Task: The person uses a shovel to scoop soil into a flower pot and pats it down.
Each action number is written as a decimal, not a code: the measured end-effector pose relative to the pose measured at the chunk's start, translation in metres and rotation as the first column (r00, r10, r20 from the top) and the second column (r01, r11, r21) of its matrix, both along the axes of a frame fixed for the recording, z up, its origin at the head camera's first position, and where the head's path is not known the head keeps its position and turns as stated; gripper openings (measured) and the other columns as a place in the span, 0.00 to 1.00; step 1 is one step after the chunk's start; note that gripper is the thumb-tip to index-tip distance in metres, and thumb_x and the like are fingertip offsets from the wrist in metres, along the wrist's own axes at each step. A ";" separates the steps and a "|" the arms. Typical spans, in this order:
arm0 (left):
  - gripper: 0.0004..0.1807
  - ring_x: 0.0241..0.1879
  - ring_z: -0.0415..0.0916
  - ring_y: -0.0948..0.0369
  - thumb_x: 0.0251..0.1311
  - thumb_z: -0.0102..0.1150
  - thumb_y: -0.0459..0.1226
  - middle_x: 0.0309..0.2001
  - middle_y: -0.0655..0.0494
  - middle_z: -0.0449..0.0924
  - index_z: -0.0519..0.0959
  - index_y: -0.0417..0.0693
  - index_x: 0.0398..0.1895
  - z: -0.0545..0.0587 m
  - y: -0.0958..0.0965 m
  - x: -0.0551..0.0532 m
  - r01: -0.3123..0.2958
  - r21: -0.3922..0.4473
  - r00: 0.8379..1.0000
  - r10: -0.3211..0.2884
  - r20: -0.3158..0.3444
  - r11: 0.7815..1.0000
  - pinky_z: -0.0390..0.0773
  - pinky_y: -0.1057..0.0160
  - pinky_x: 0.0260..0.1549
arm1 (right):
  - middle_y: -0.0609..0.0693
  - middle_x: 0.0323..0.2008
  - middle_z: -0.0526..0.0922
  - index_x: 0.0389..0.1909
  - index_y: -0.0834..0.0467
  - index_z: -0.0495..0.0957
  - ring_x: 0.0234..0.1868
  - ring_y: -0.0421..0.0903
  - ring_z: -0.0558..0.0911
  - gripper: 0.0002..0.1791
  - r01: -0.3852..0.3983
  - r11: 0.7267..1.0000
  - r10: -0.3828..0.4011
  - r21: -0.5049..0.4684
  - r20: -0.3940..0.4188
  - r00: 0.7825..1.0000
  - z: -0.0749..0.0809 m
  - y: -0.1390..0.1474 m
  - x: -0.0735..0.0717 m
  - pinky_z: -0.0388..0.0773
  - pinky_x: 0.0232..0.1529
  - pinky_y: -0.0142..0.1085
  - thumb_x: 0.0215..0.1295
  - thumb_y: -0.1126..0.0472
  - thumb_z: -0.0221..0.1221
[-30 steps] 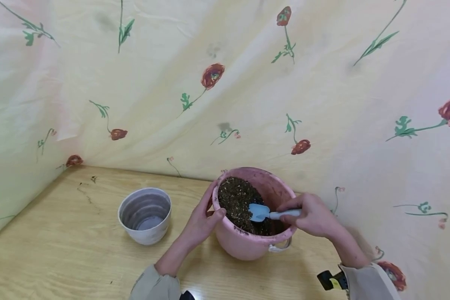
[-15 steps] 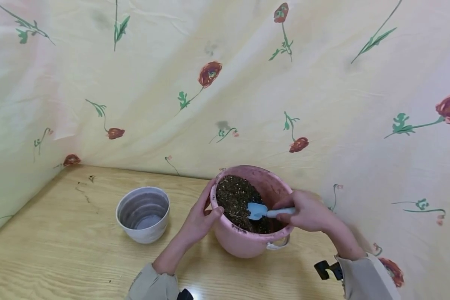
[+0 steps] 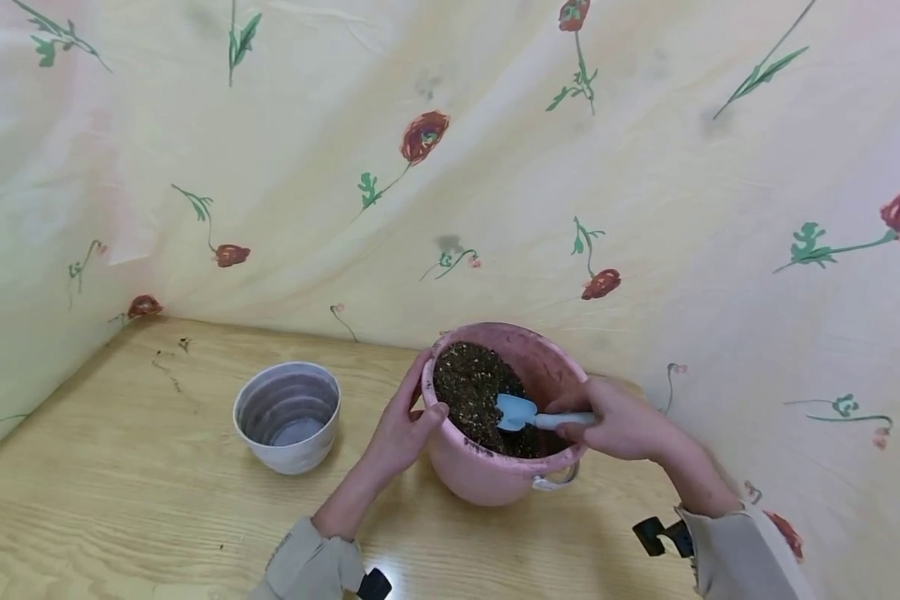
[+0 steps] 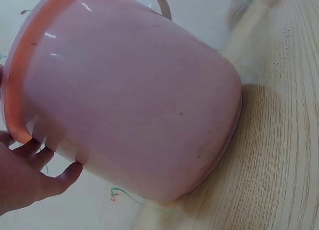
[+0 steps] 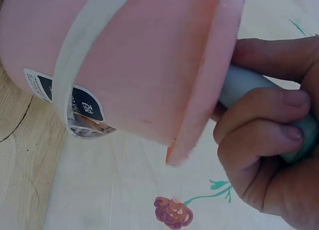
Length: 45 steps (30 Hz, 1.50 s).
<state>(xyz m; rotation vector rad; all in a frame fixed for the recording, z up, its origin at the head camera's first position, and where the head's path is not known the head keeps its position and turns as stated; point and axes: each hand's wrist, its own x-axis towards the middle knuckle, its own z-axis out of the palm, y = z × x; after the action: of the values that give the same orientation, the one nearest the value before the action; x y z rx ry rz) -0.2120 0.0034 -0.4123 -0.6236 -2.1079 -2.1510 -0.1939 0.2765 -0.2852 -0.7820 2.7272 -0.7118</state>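
Observation:
A pink bucket (image 3: 483,479) stands on the table, dark soil (image 3: 468,387) inside it. My left hand (image 3: 401,433) grips its rim on the left; the left wrist view has these fingers (image 4: 42,160) at the rim and outer wall. Over the right side of the rim my right hand (image 3: 618,417) holds a small hand trowel (image 3: 517,412) by its pale handle, the light-blue blade lying in the soil. In the right wrist view, curled fingers (image 5: 259,120) wrap that handle (image 5: 244,85). The blade's underside is hidden.
A whitish ribbed pot (image 3: 288,454) stands left of the bucket, with no soil seen inside. The bucket's pale handle (image 5: 82,45) hangs down its side. Flower-printed cloth (image 3: 307,167) lines the back and sides. Dark crumbs (image 3: 172,375) lie on the wooden table (image 3: 157,475).
The head view has shifted slightly, so everything sits a little higher. Both hands keep their holds; the trowel blade has stayed in the soil with little visible movement.

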 end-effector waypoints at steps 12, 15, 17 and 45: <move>0.42 0.73 0.49 0.52 0.62 0.54 0.38 0.76 0.52 0.48 0.48 0.58 0.77 0.002 -0.001 -0.001 0.016 0.005 1.000 -0.016 0.017 1.000 0.69 0.46 0.60 | 0.46 0.29 0.85 0.43 0.65 0.84 0.22 0.36 0.71 0.12 -0.019 0.998 0.020 -0.066 0.016 1.000 -0.003 -0.001 -0.002 0.68 0.21 0.29 0.61 0.64 0.62; 0.42 0.72 0.50 0.51 0.61 0.55 0.38 0.75 0.52 0.49 0.48 0.58 0.77 0.004 -0.002 -0.001 0.012 -0.003 1.000 -0.012 0.018 1.000 0.70 0.47 0.60 | 0.48 0.31 0.85 0.44 0.66 0.84 0.21 0.36 0.71 0.12 -0.014 0.997 0.016 -0.077 0.020 1.000 -0.005 -0.002 -0.002 0.68 0.21 0.29 0.61 0.65 0.62; 0.42 0.72 0.51 0.51 0.61 0.55 0.38 0.75 0.52 0.49 0.48 0.57 0.77 0.004 -0.002 0.000 0.014 -0.005 1.000 -0.014 0.016 1.000 0.70 0.47 0.60 | 0.50 0.32 0.85 0.45 0.66 0.84 0.19 0.36 0.69 0.13 -0.007 0.997 0.009 -0.082 0.020 1.000 -0.006 -0.002 -0.001 0.67 0.19 0.30 0.61 0.65 0.62; 0.42 0.73 0.50 0.50 0.61 0.55 0.38 0.76 0.55 0.46 0.47 0.60 0.77 0.007 -0.003 0.004 0.026 -0.005 0.999 -0.026 0.029 1.000 0.70 0.48 0.60 | 0.48 0.28 0.86 0.46 0.64 0.83 0.08 0.32 0.61 0.13 0.001 0.998 -0.005 -0.064 -0.069 0.998 -0.008 -0.015 0.004 0.60 0.11 0.27 0.60 0.68 0.62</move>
<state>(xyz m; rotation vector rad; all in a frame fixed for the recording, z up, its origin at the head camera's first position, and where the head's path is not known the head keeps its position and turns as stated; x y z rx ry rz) -0.2076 0.0000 -0.4050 -0.6274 -2.1324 -2.1815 -0.1900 0.2611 -0.2930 -0.8317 2.7801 -0.7900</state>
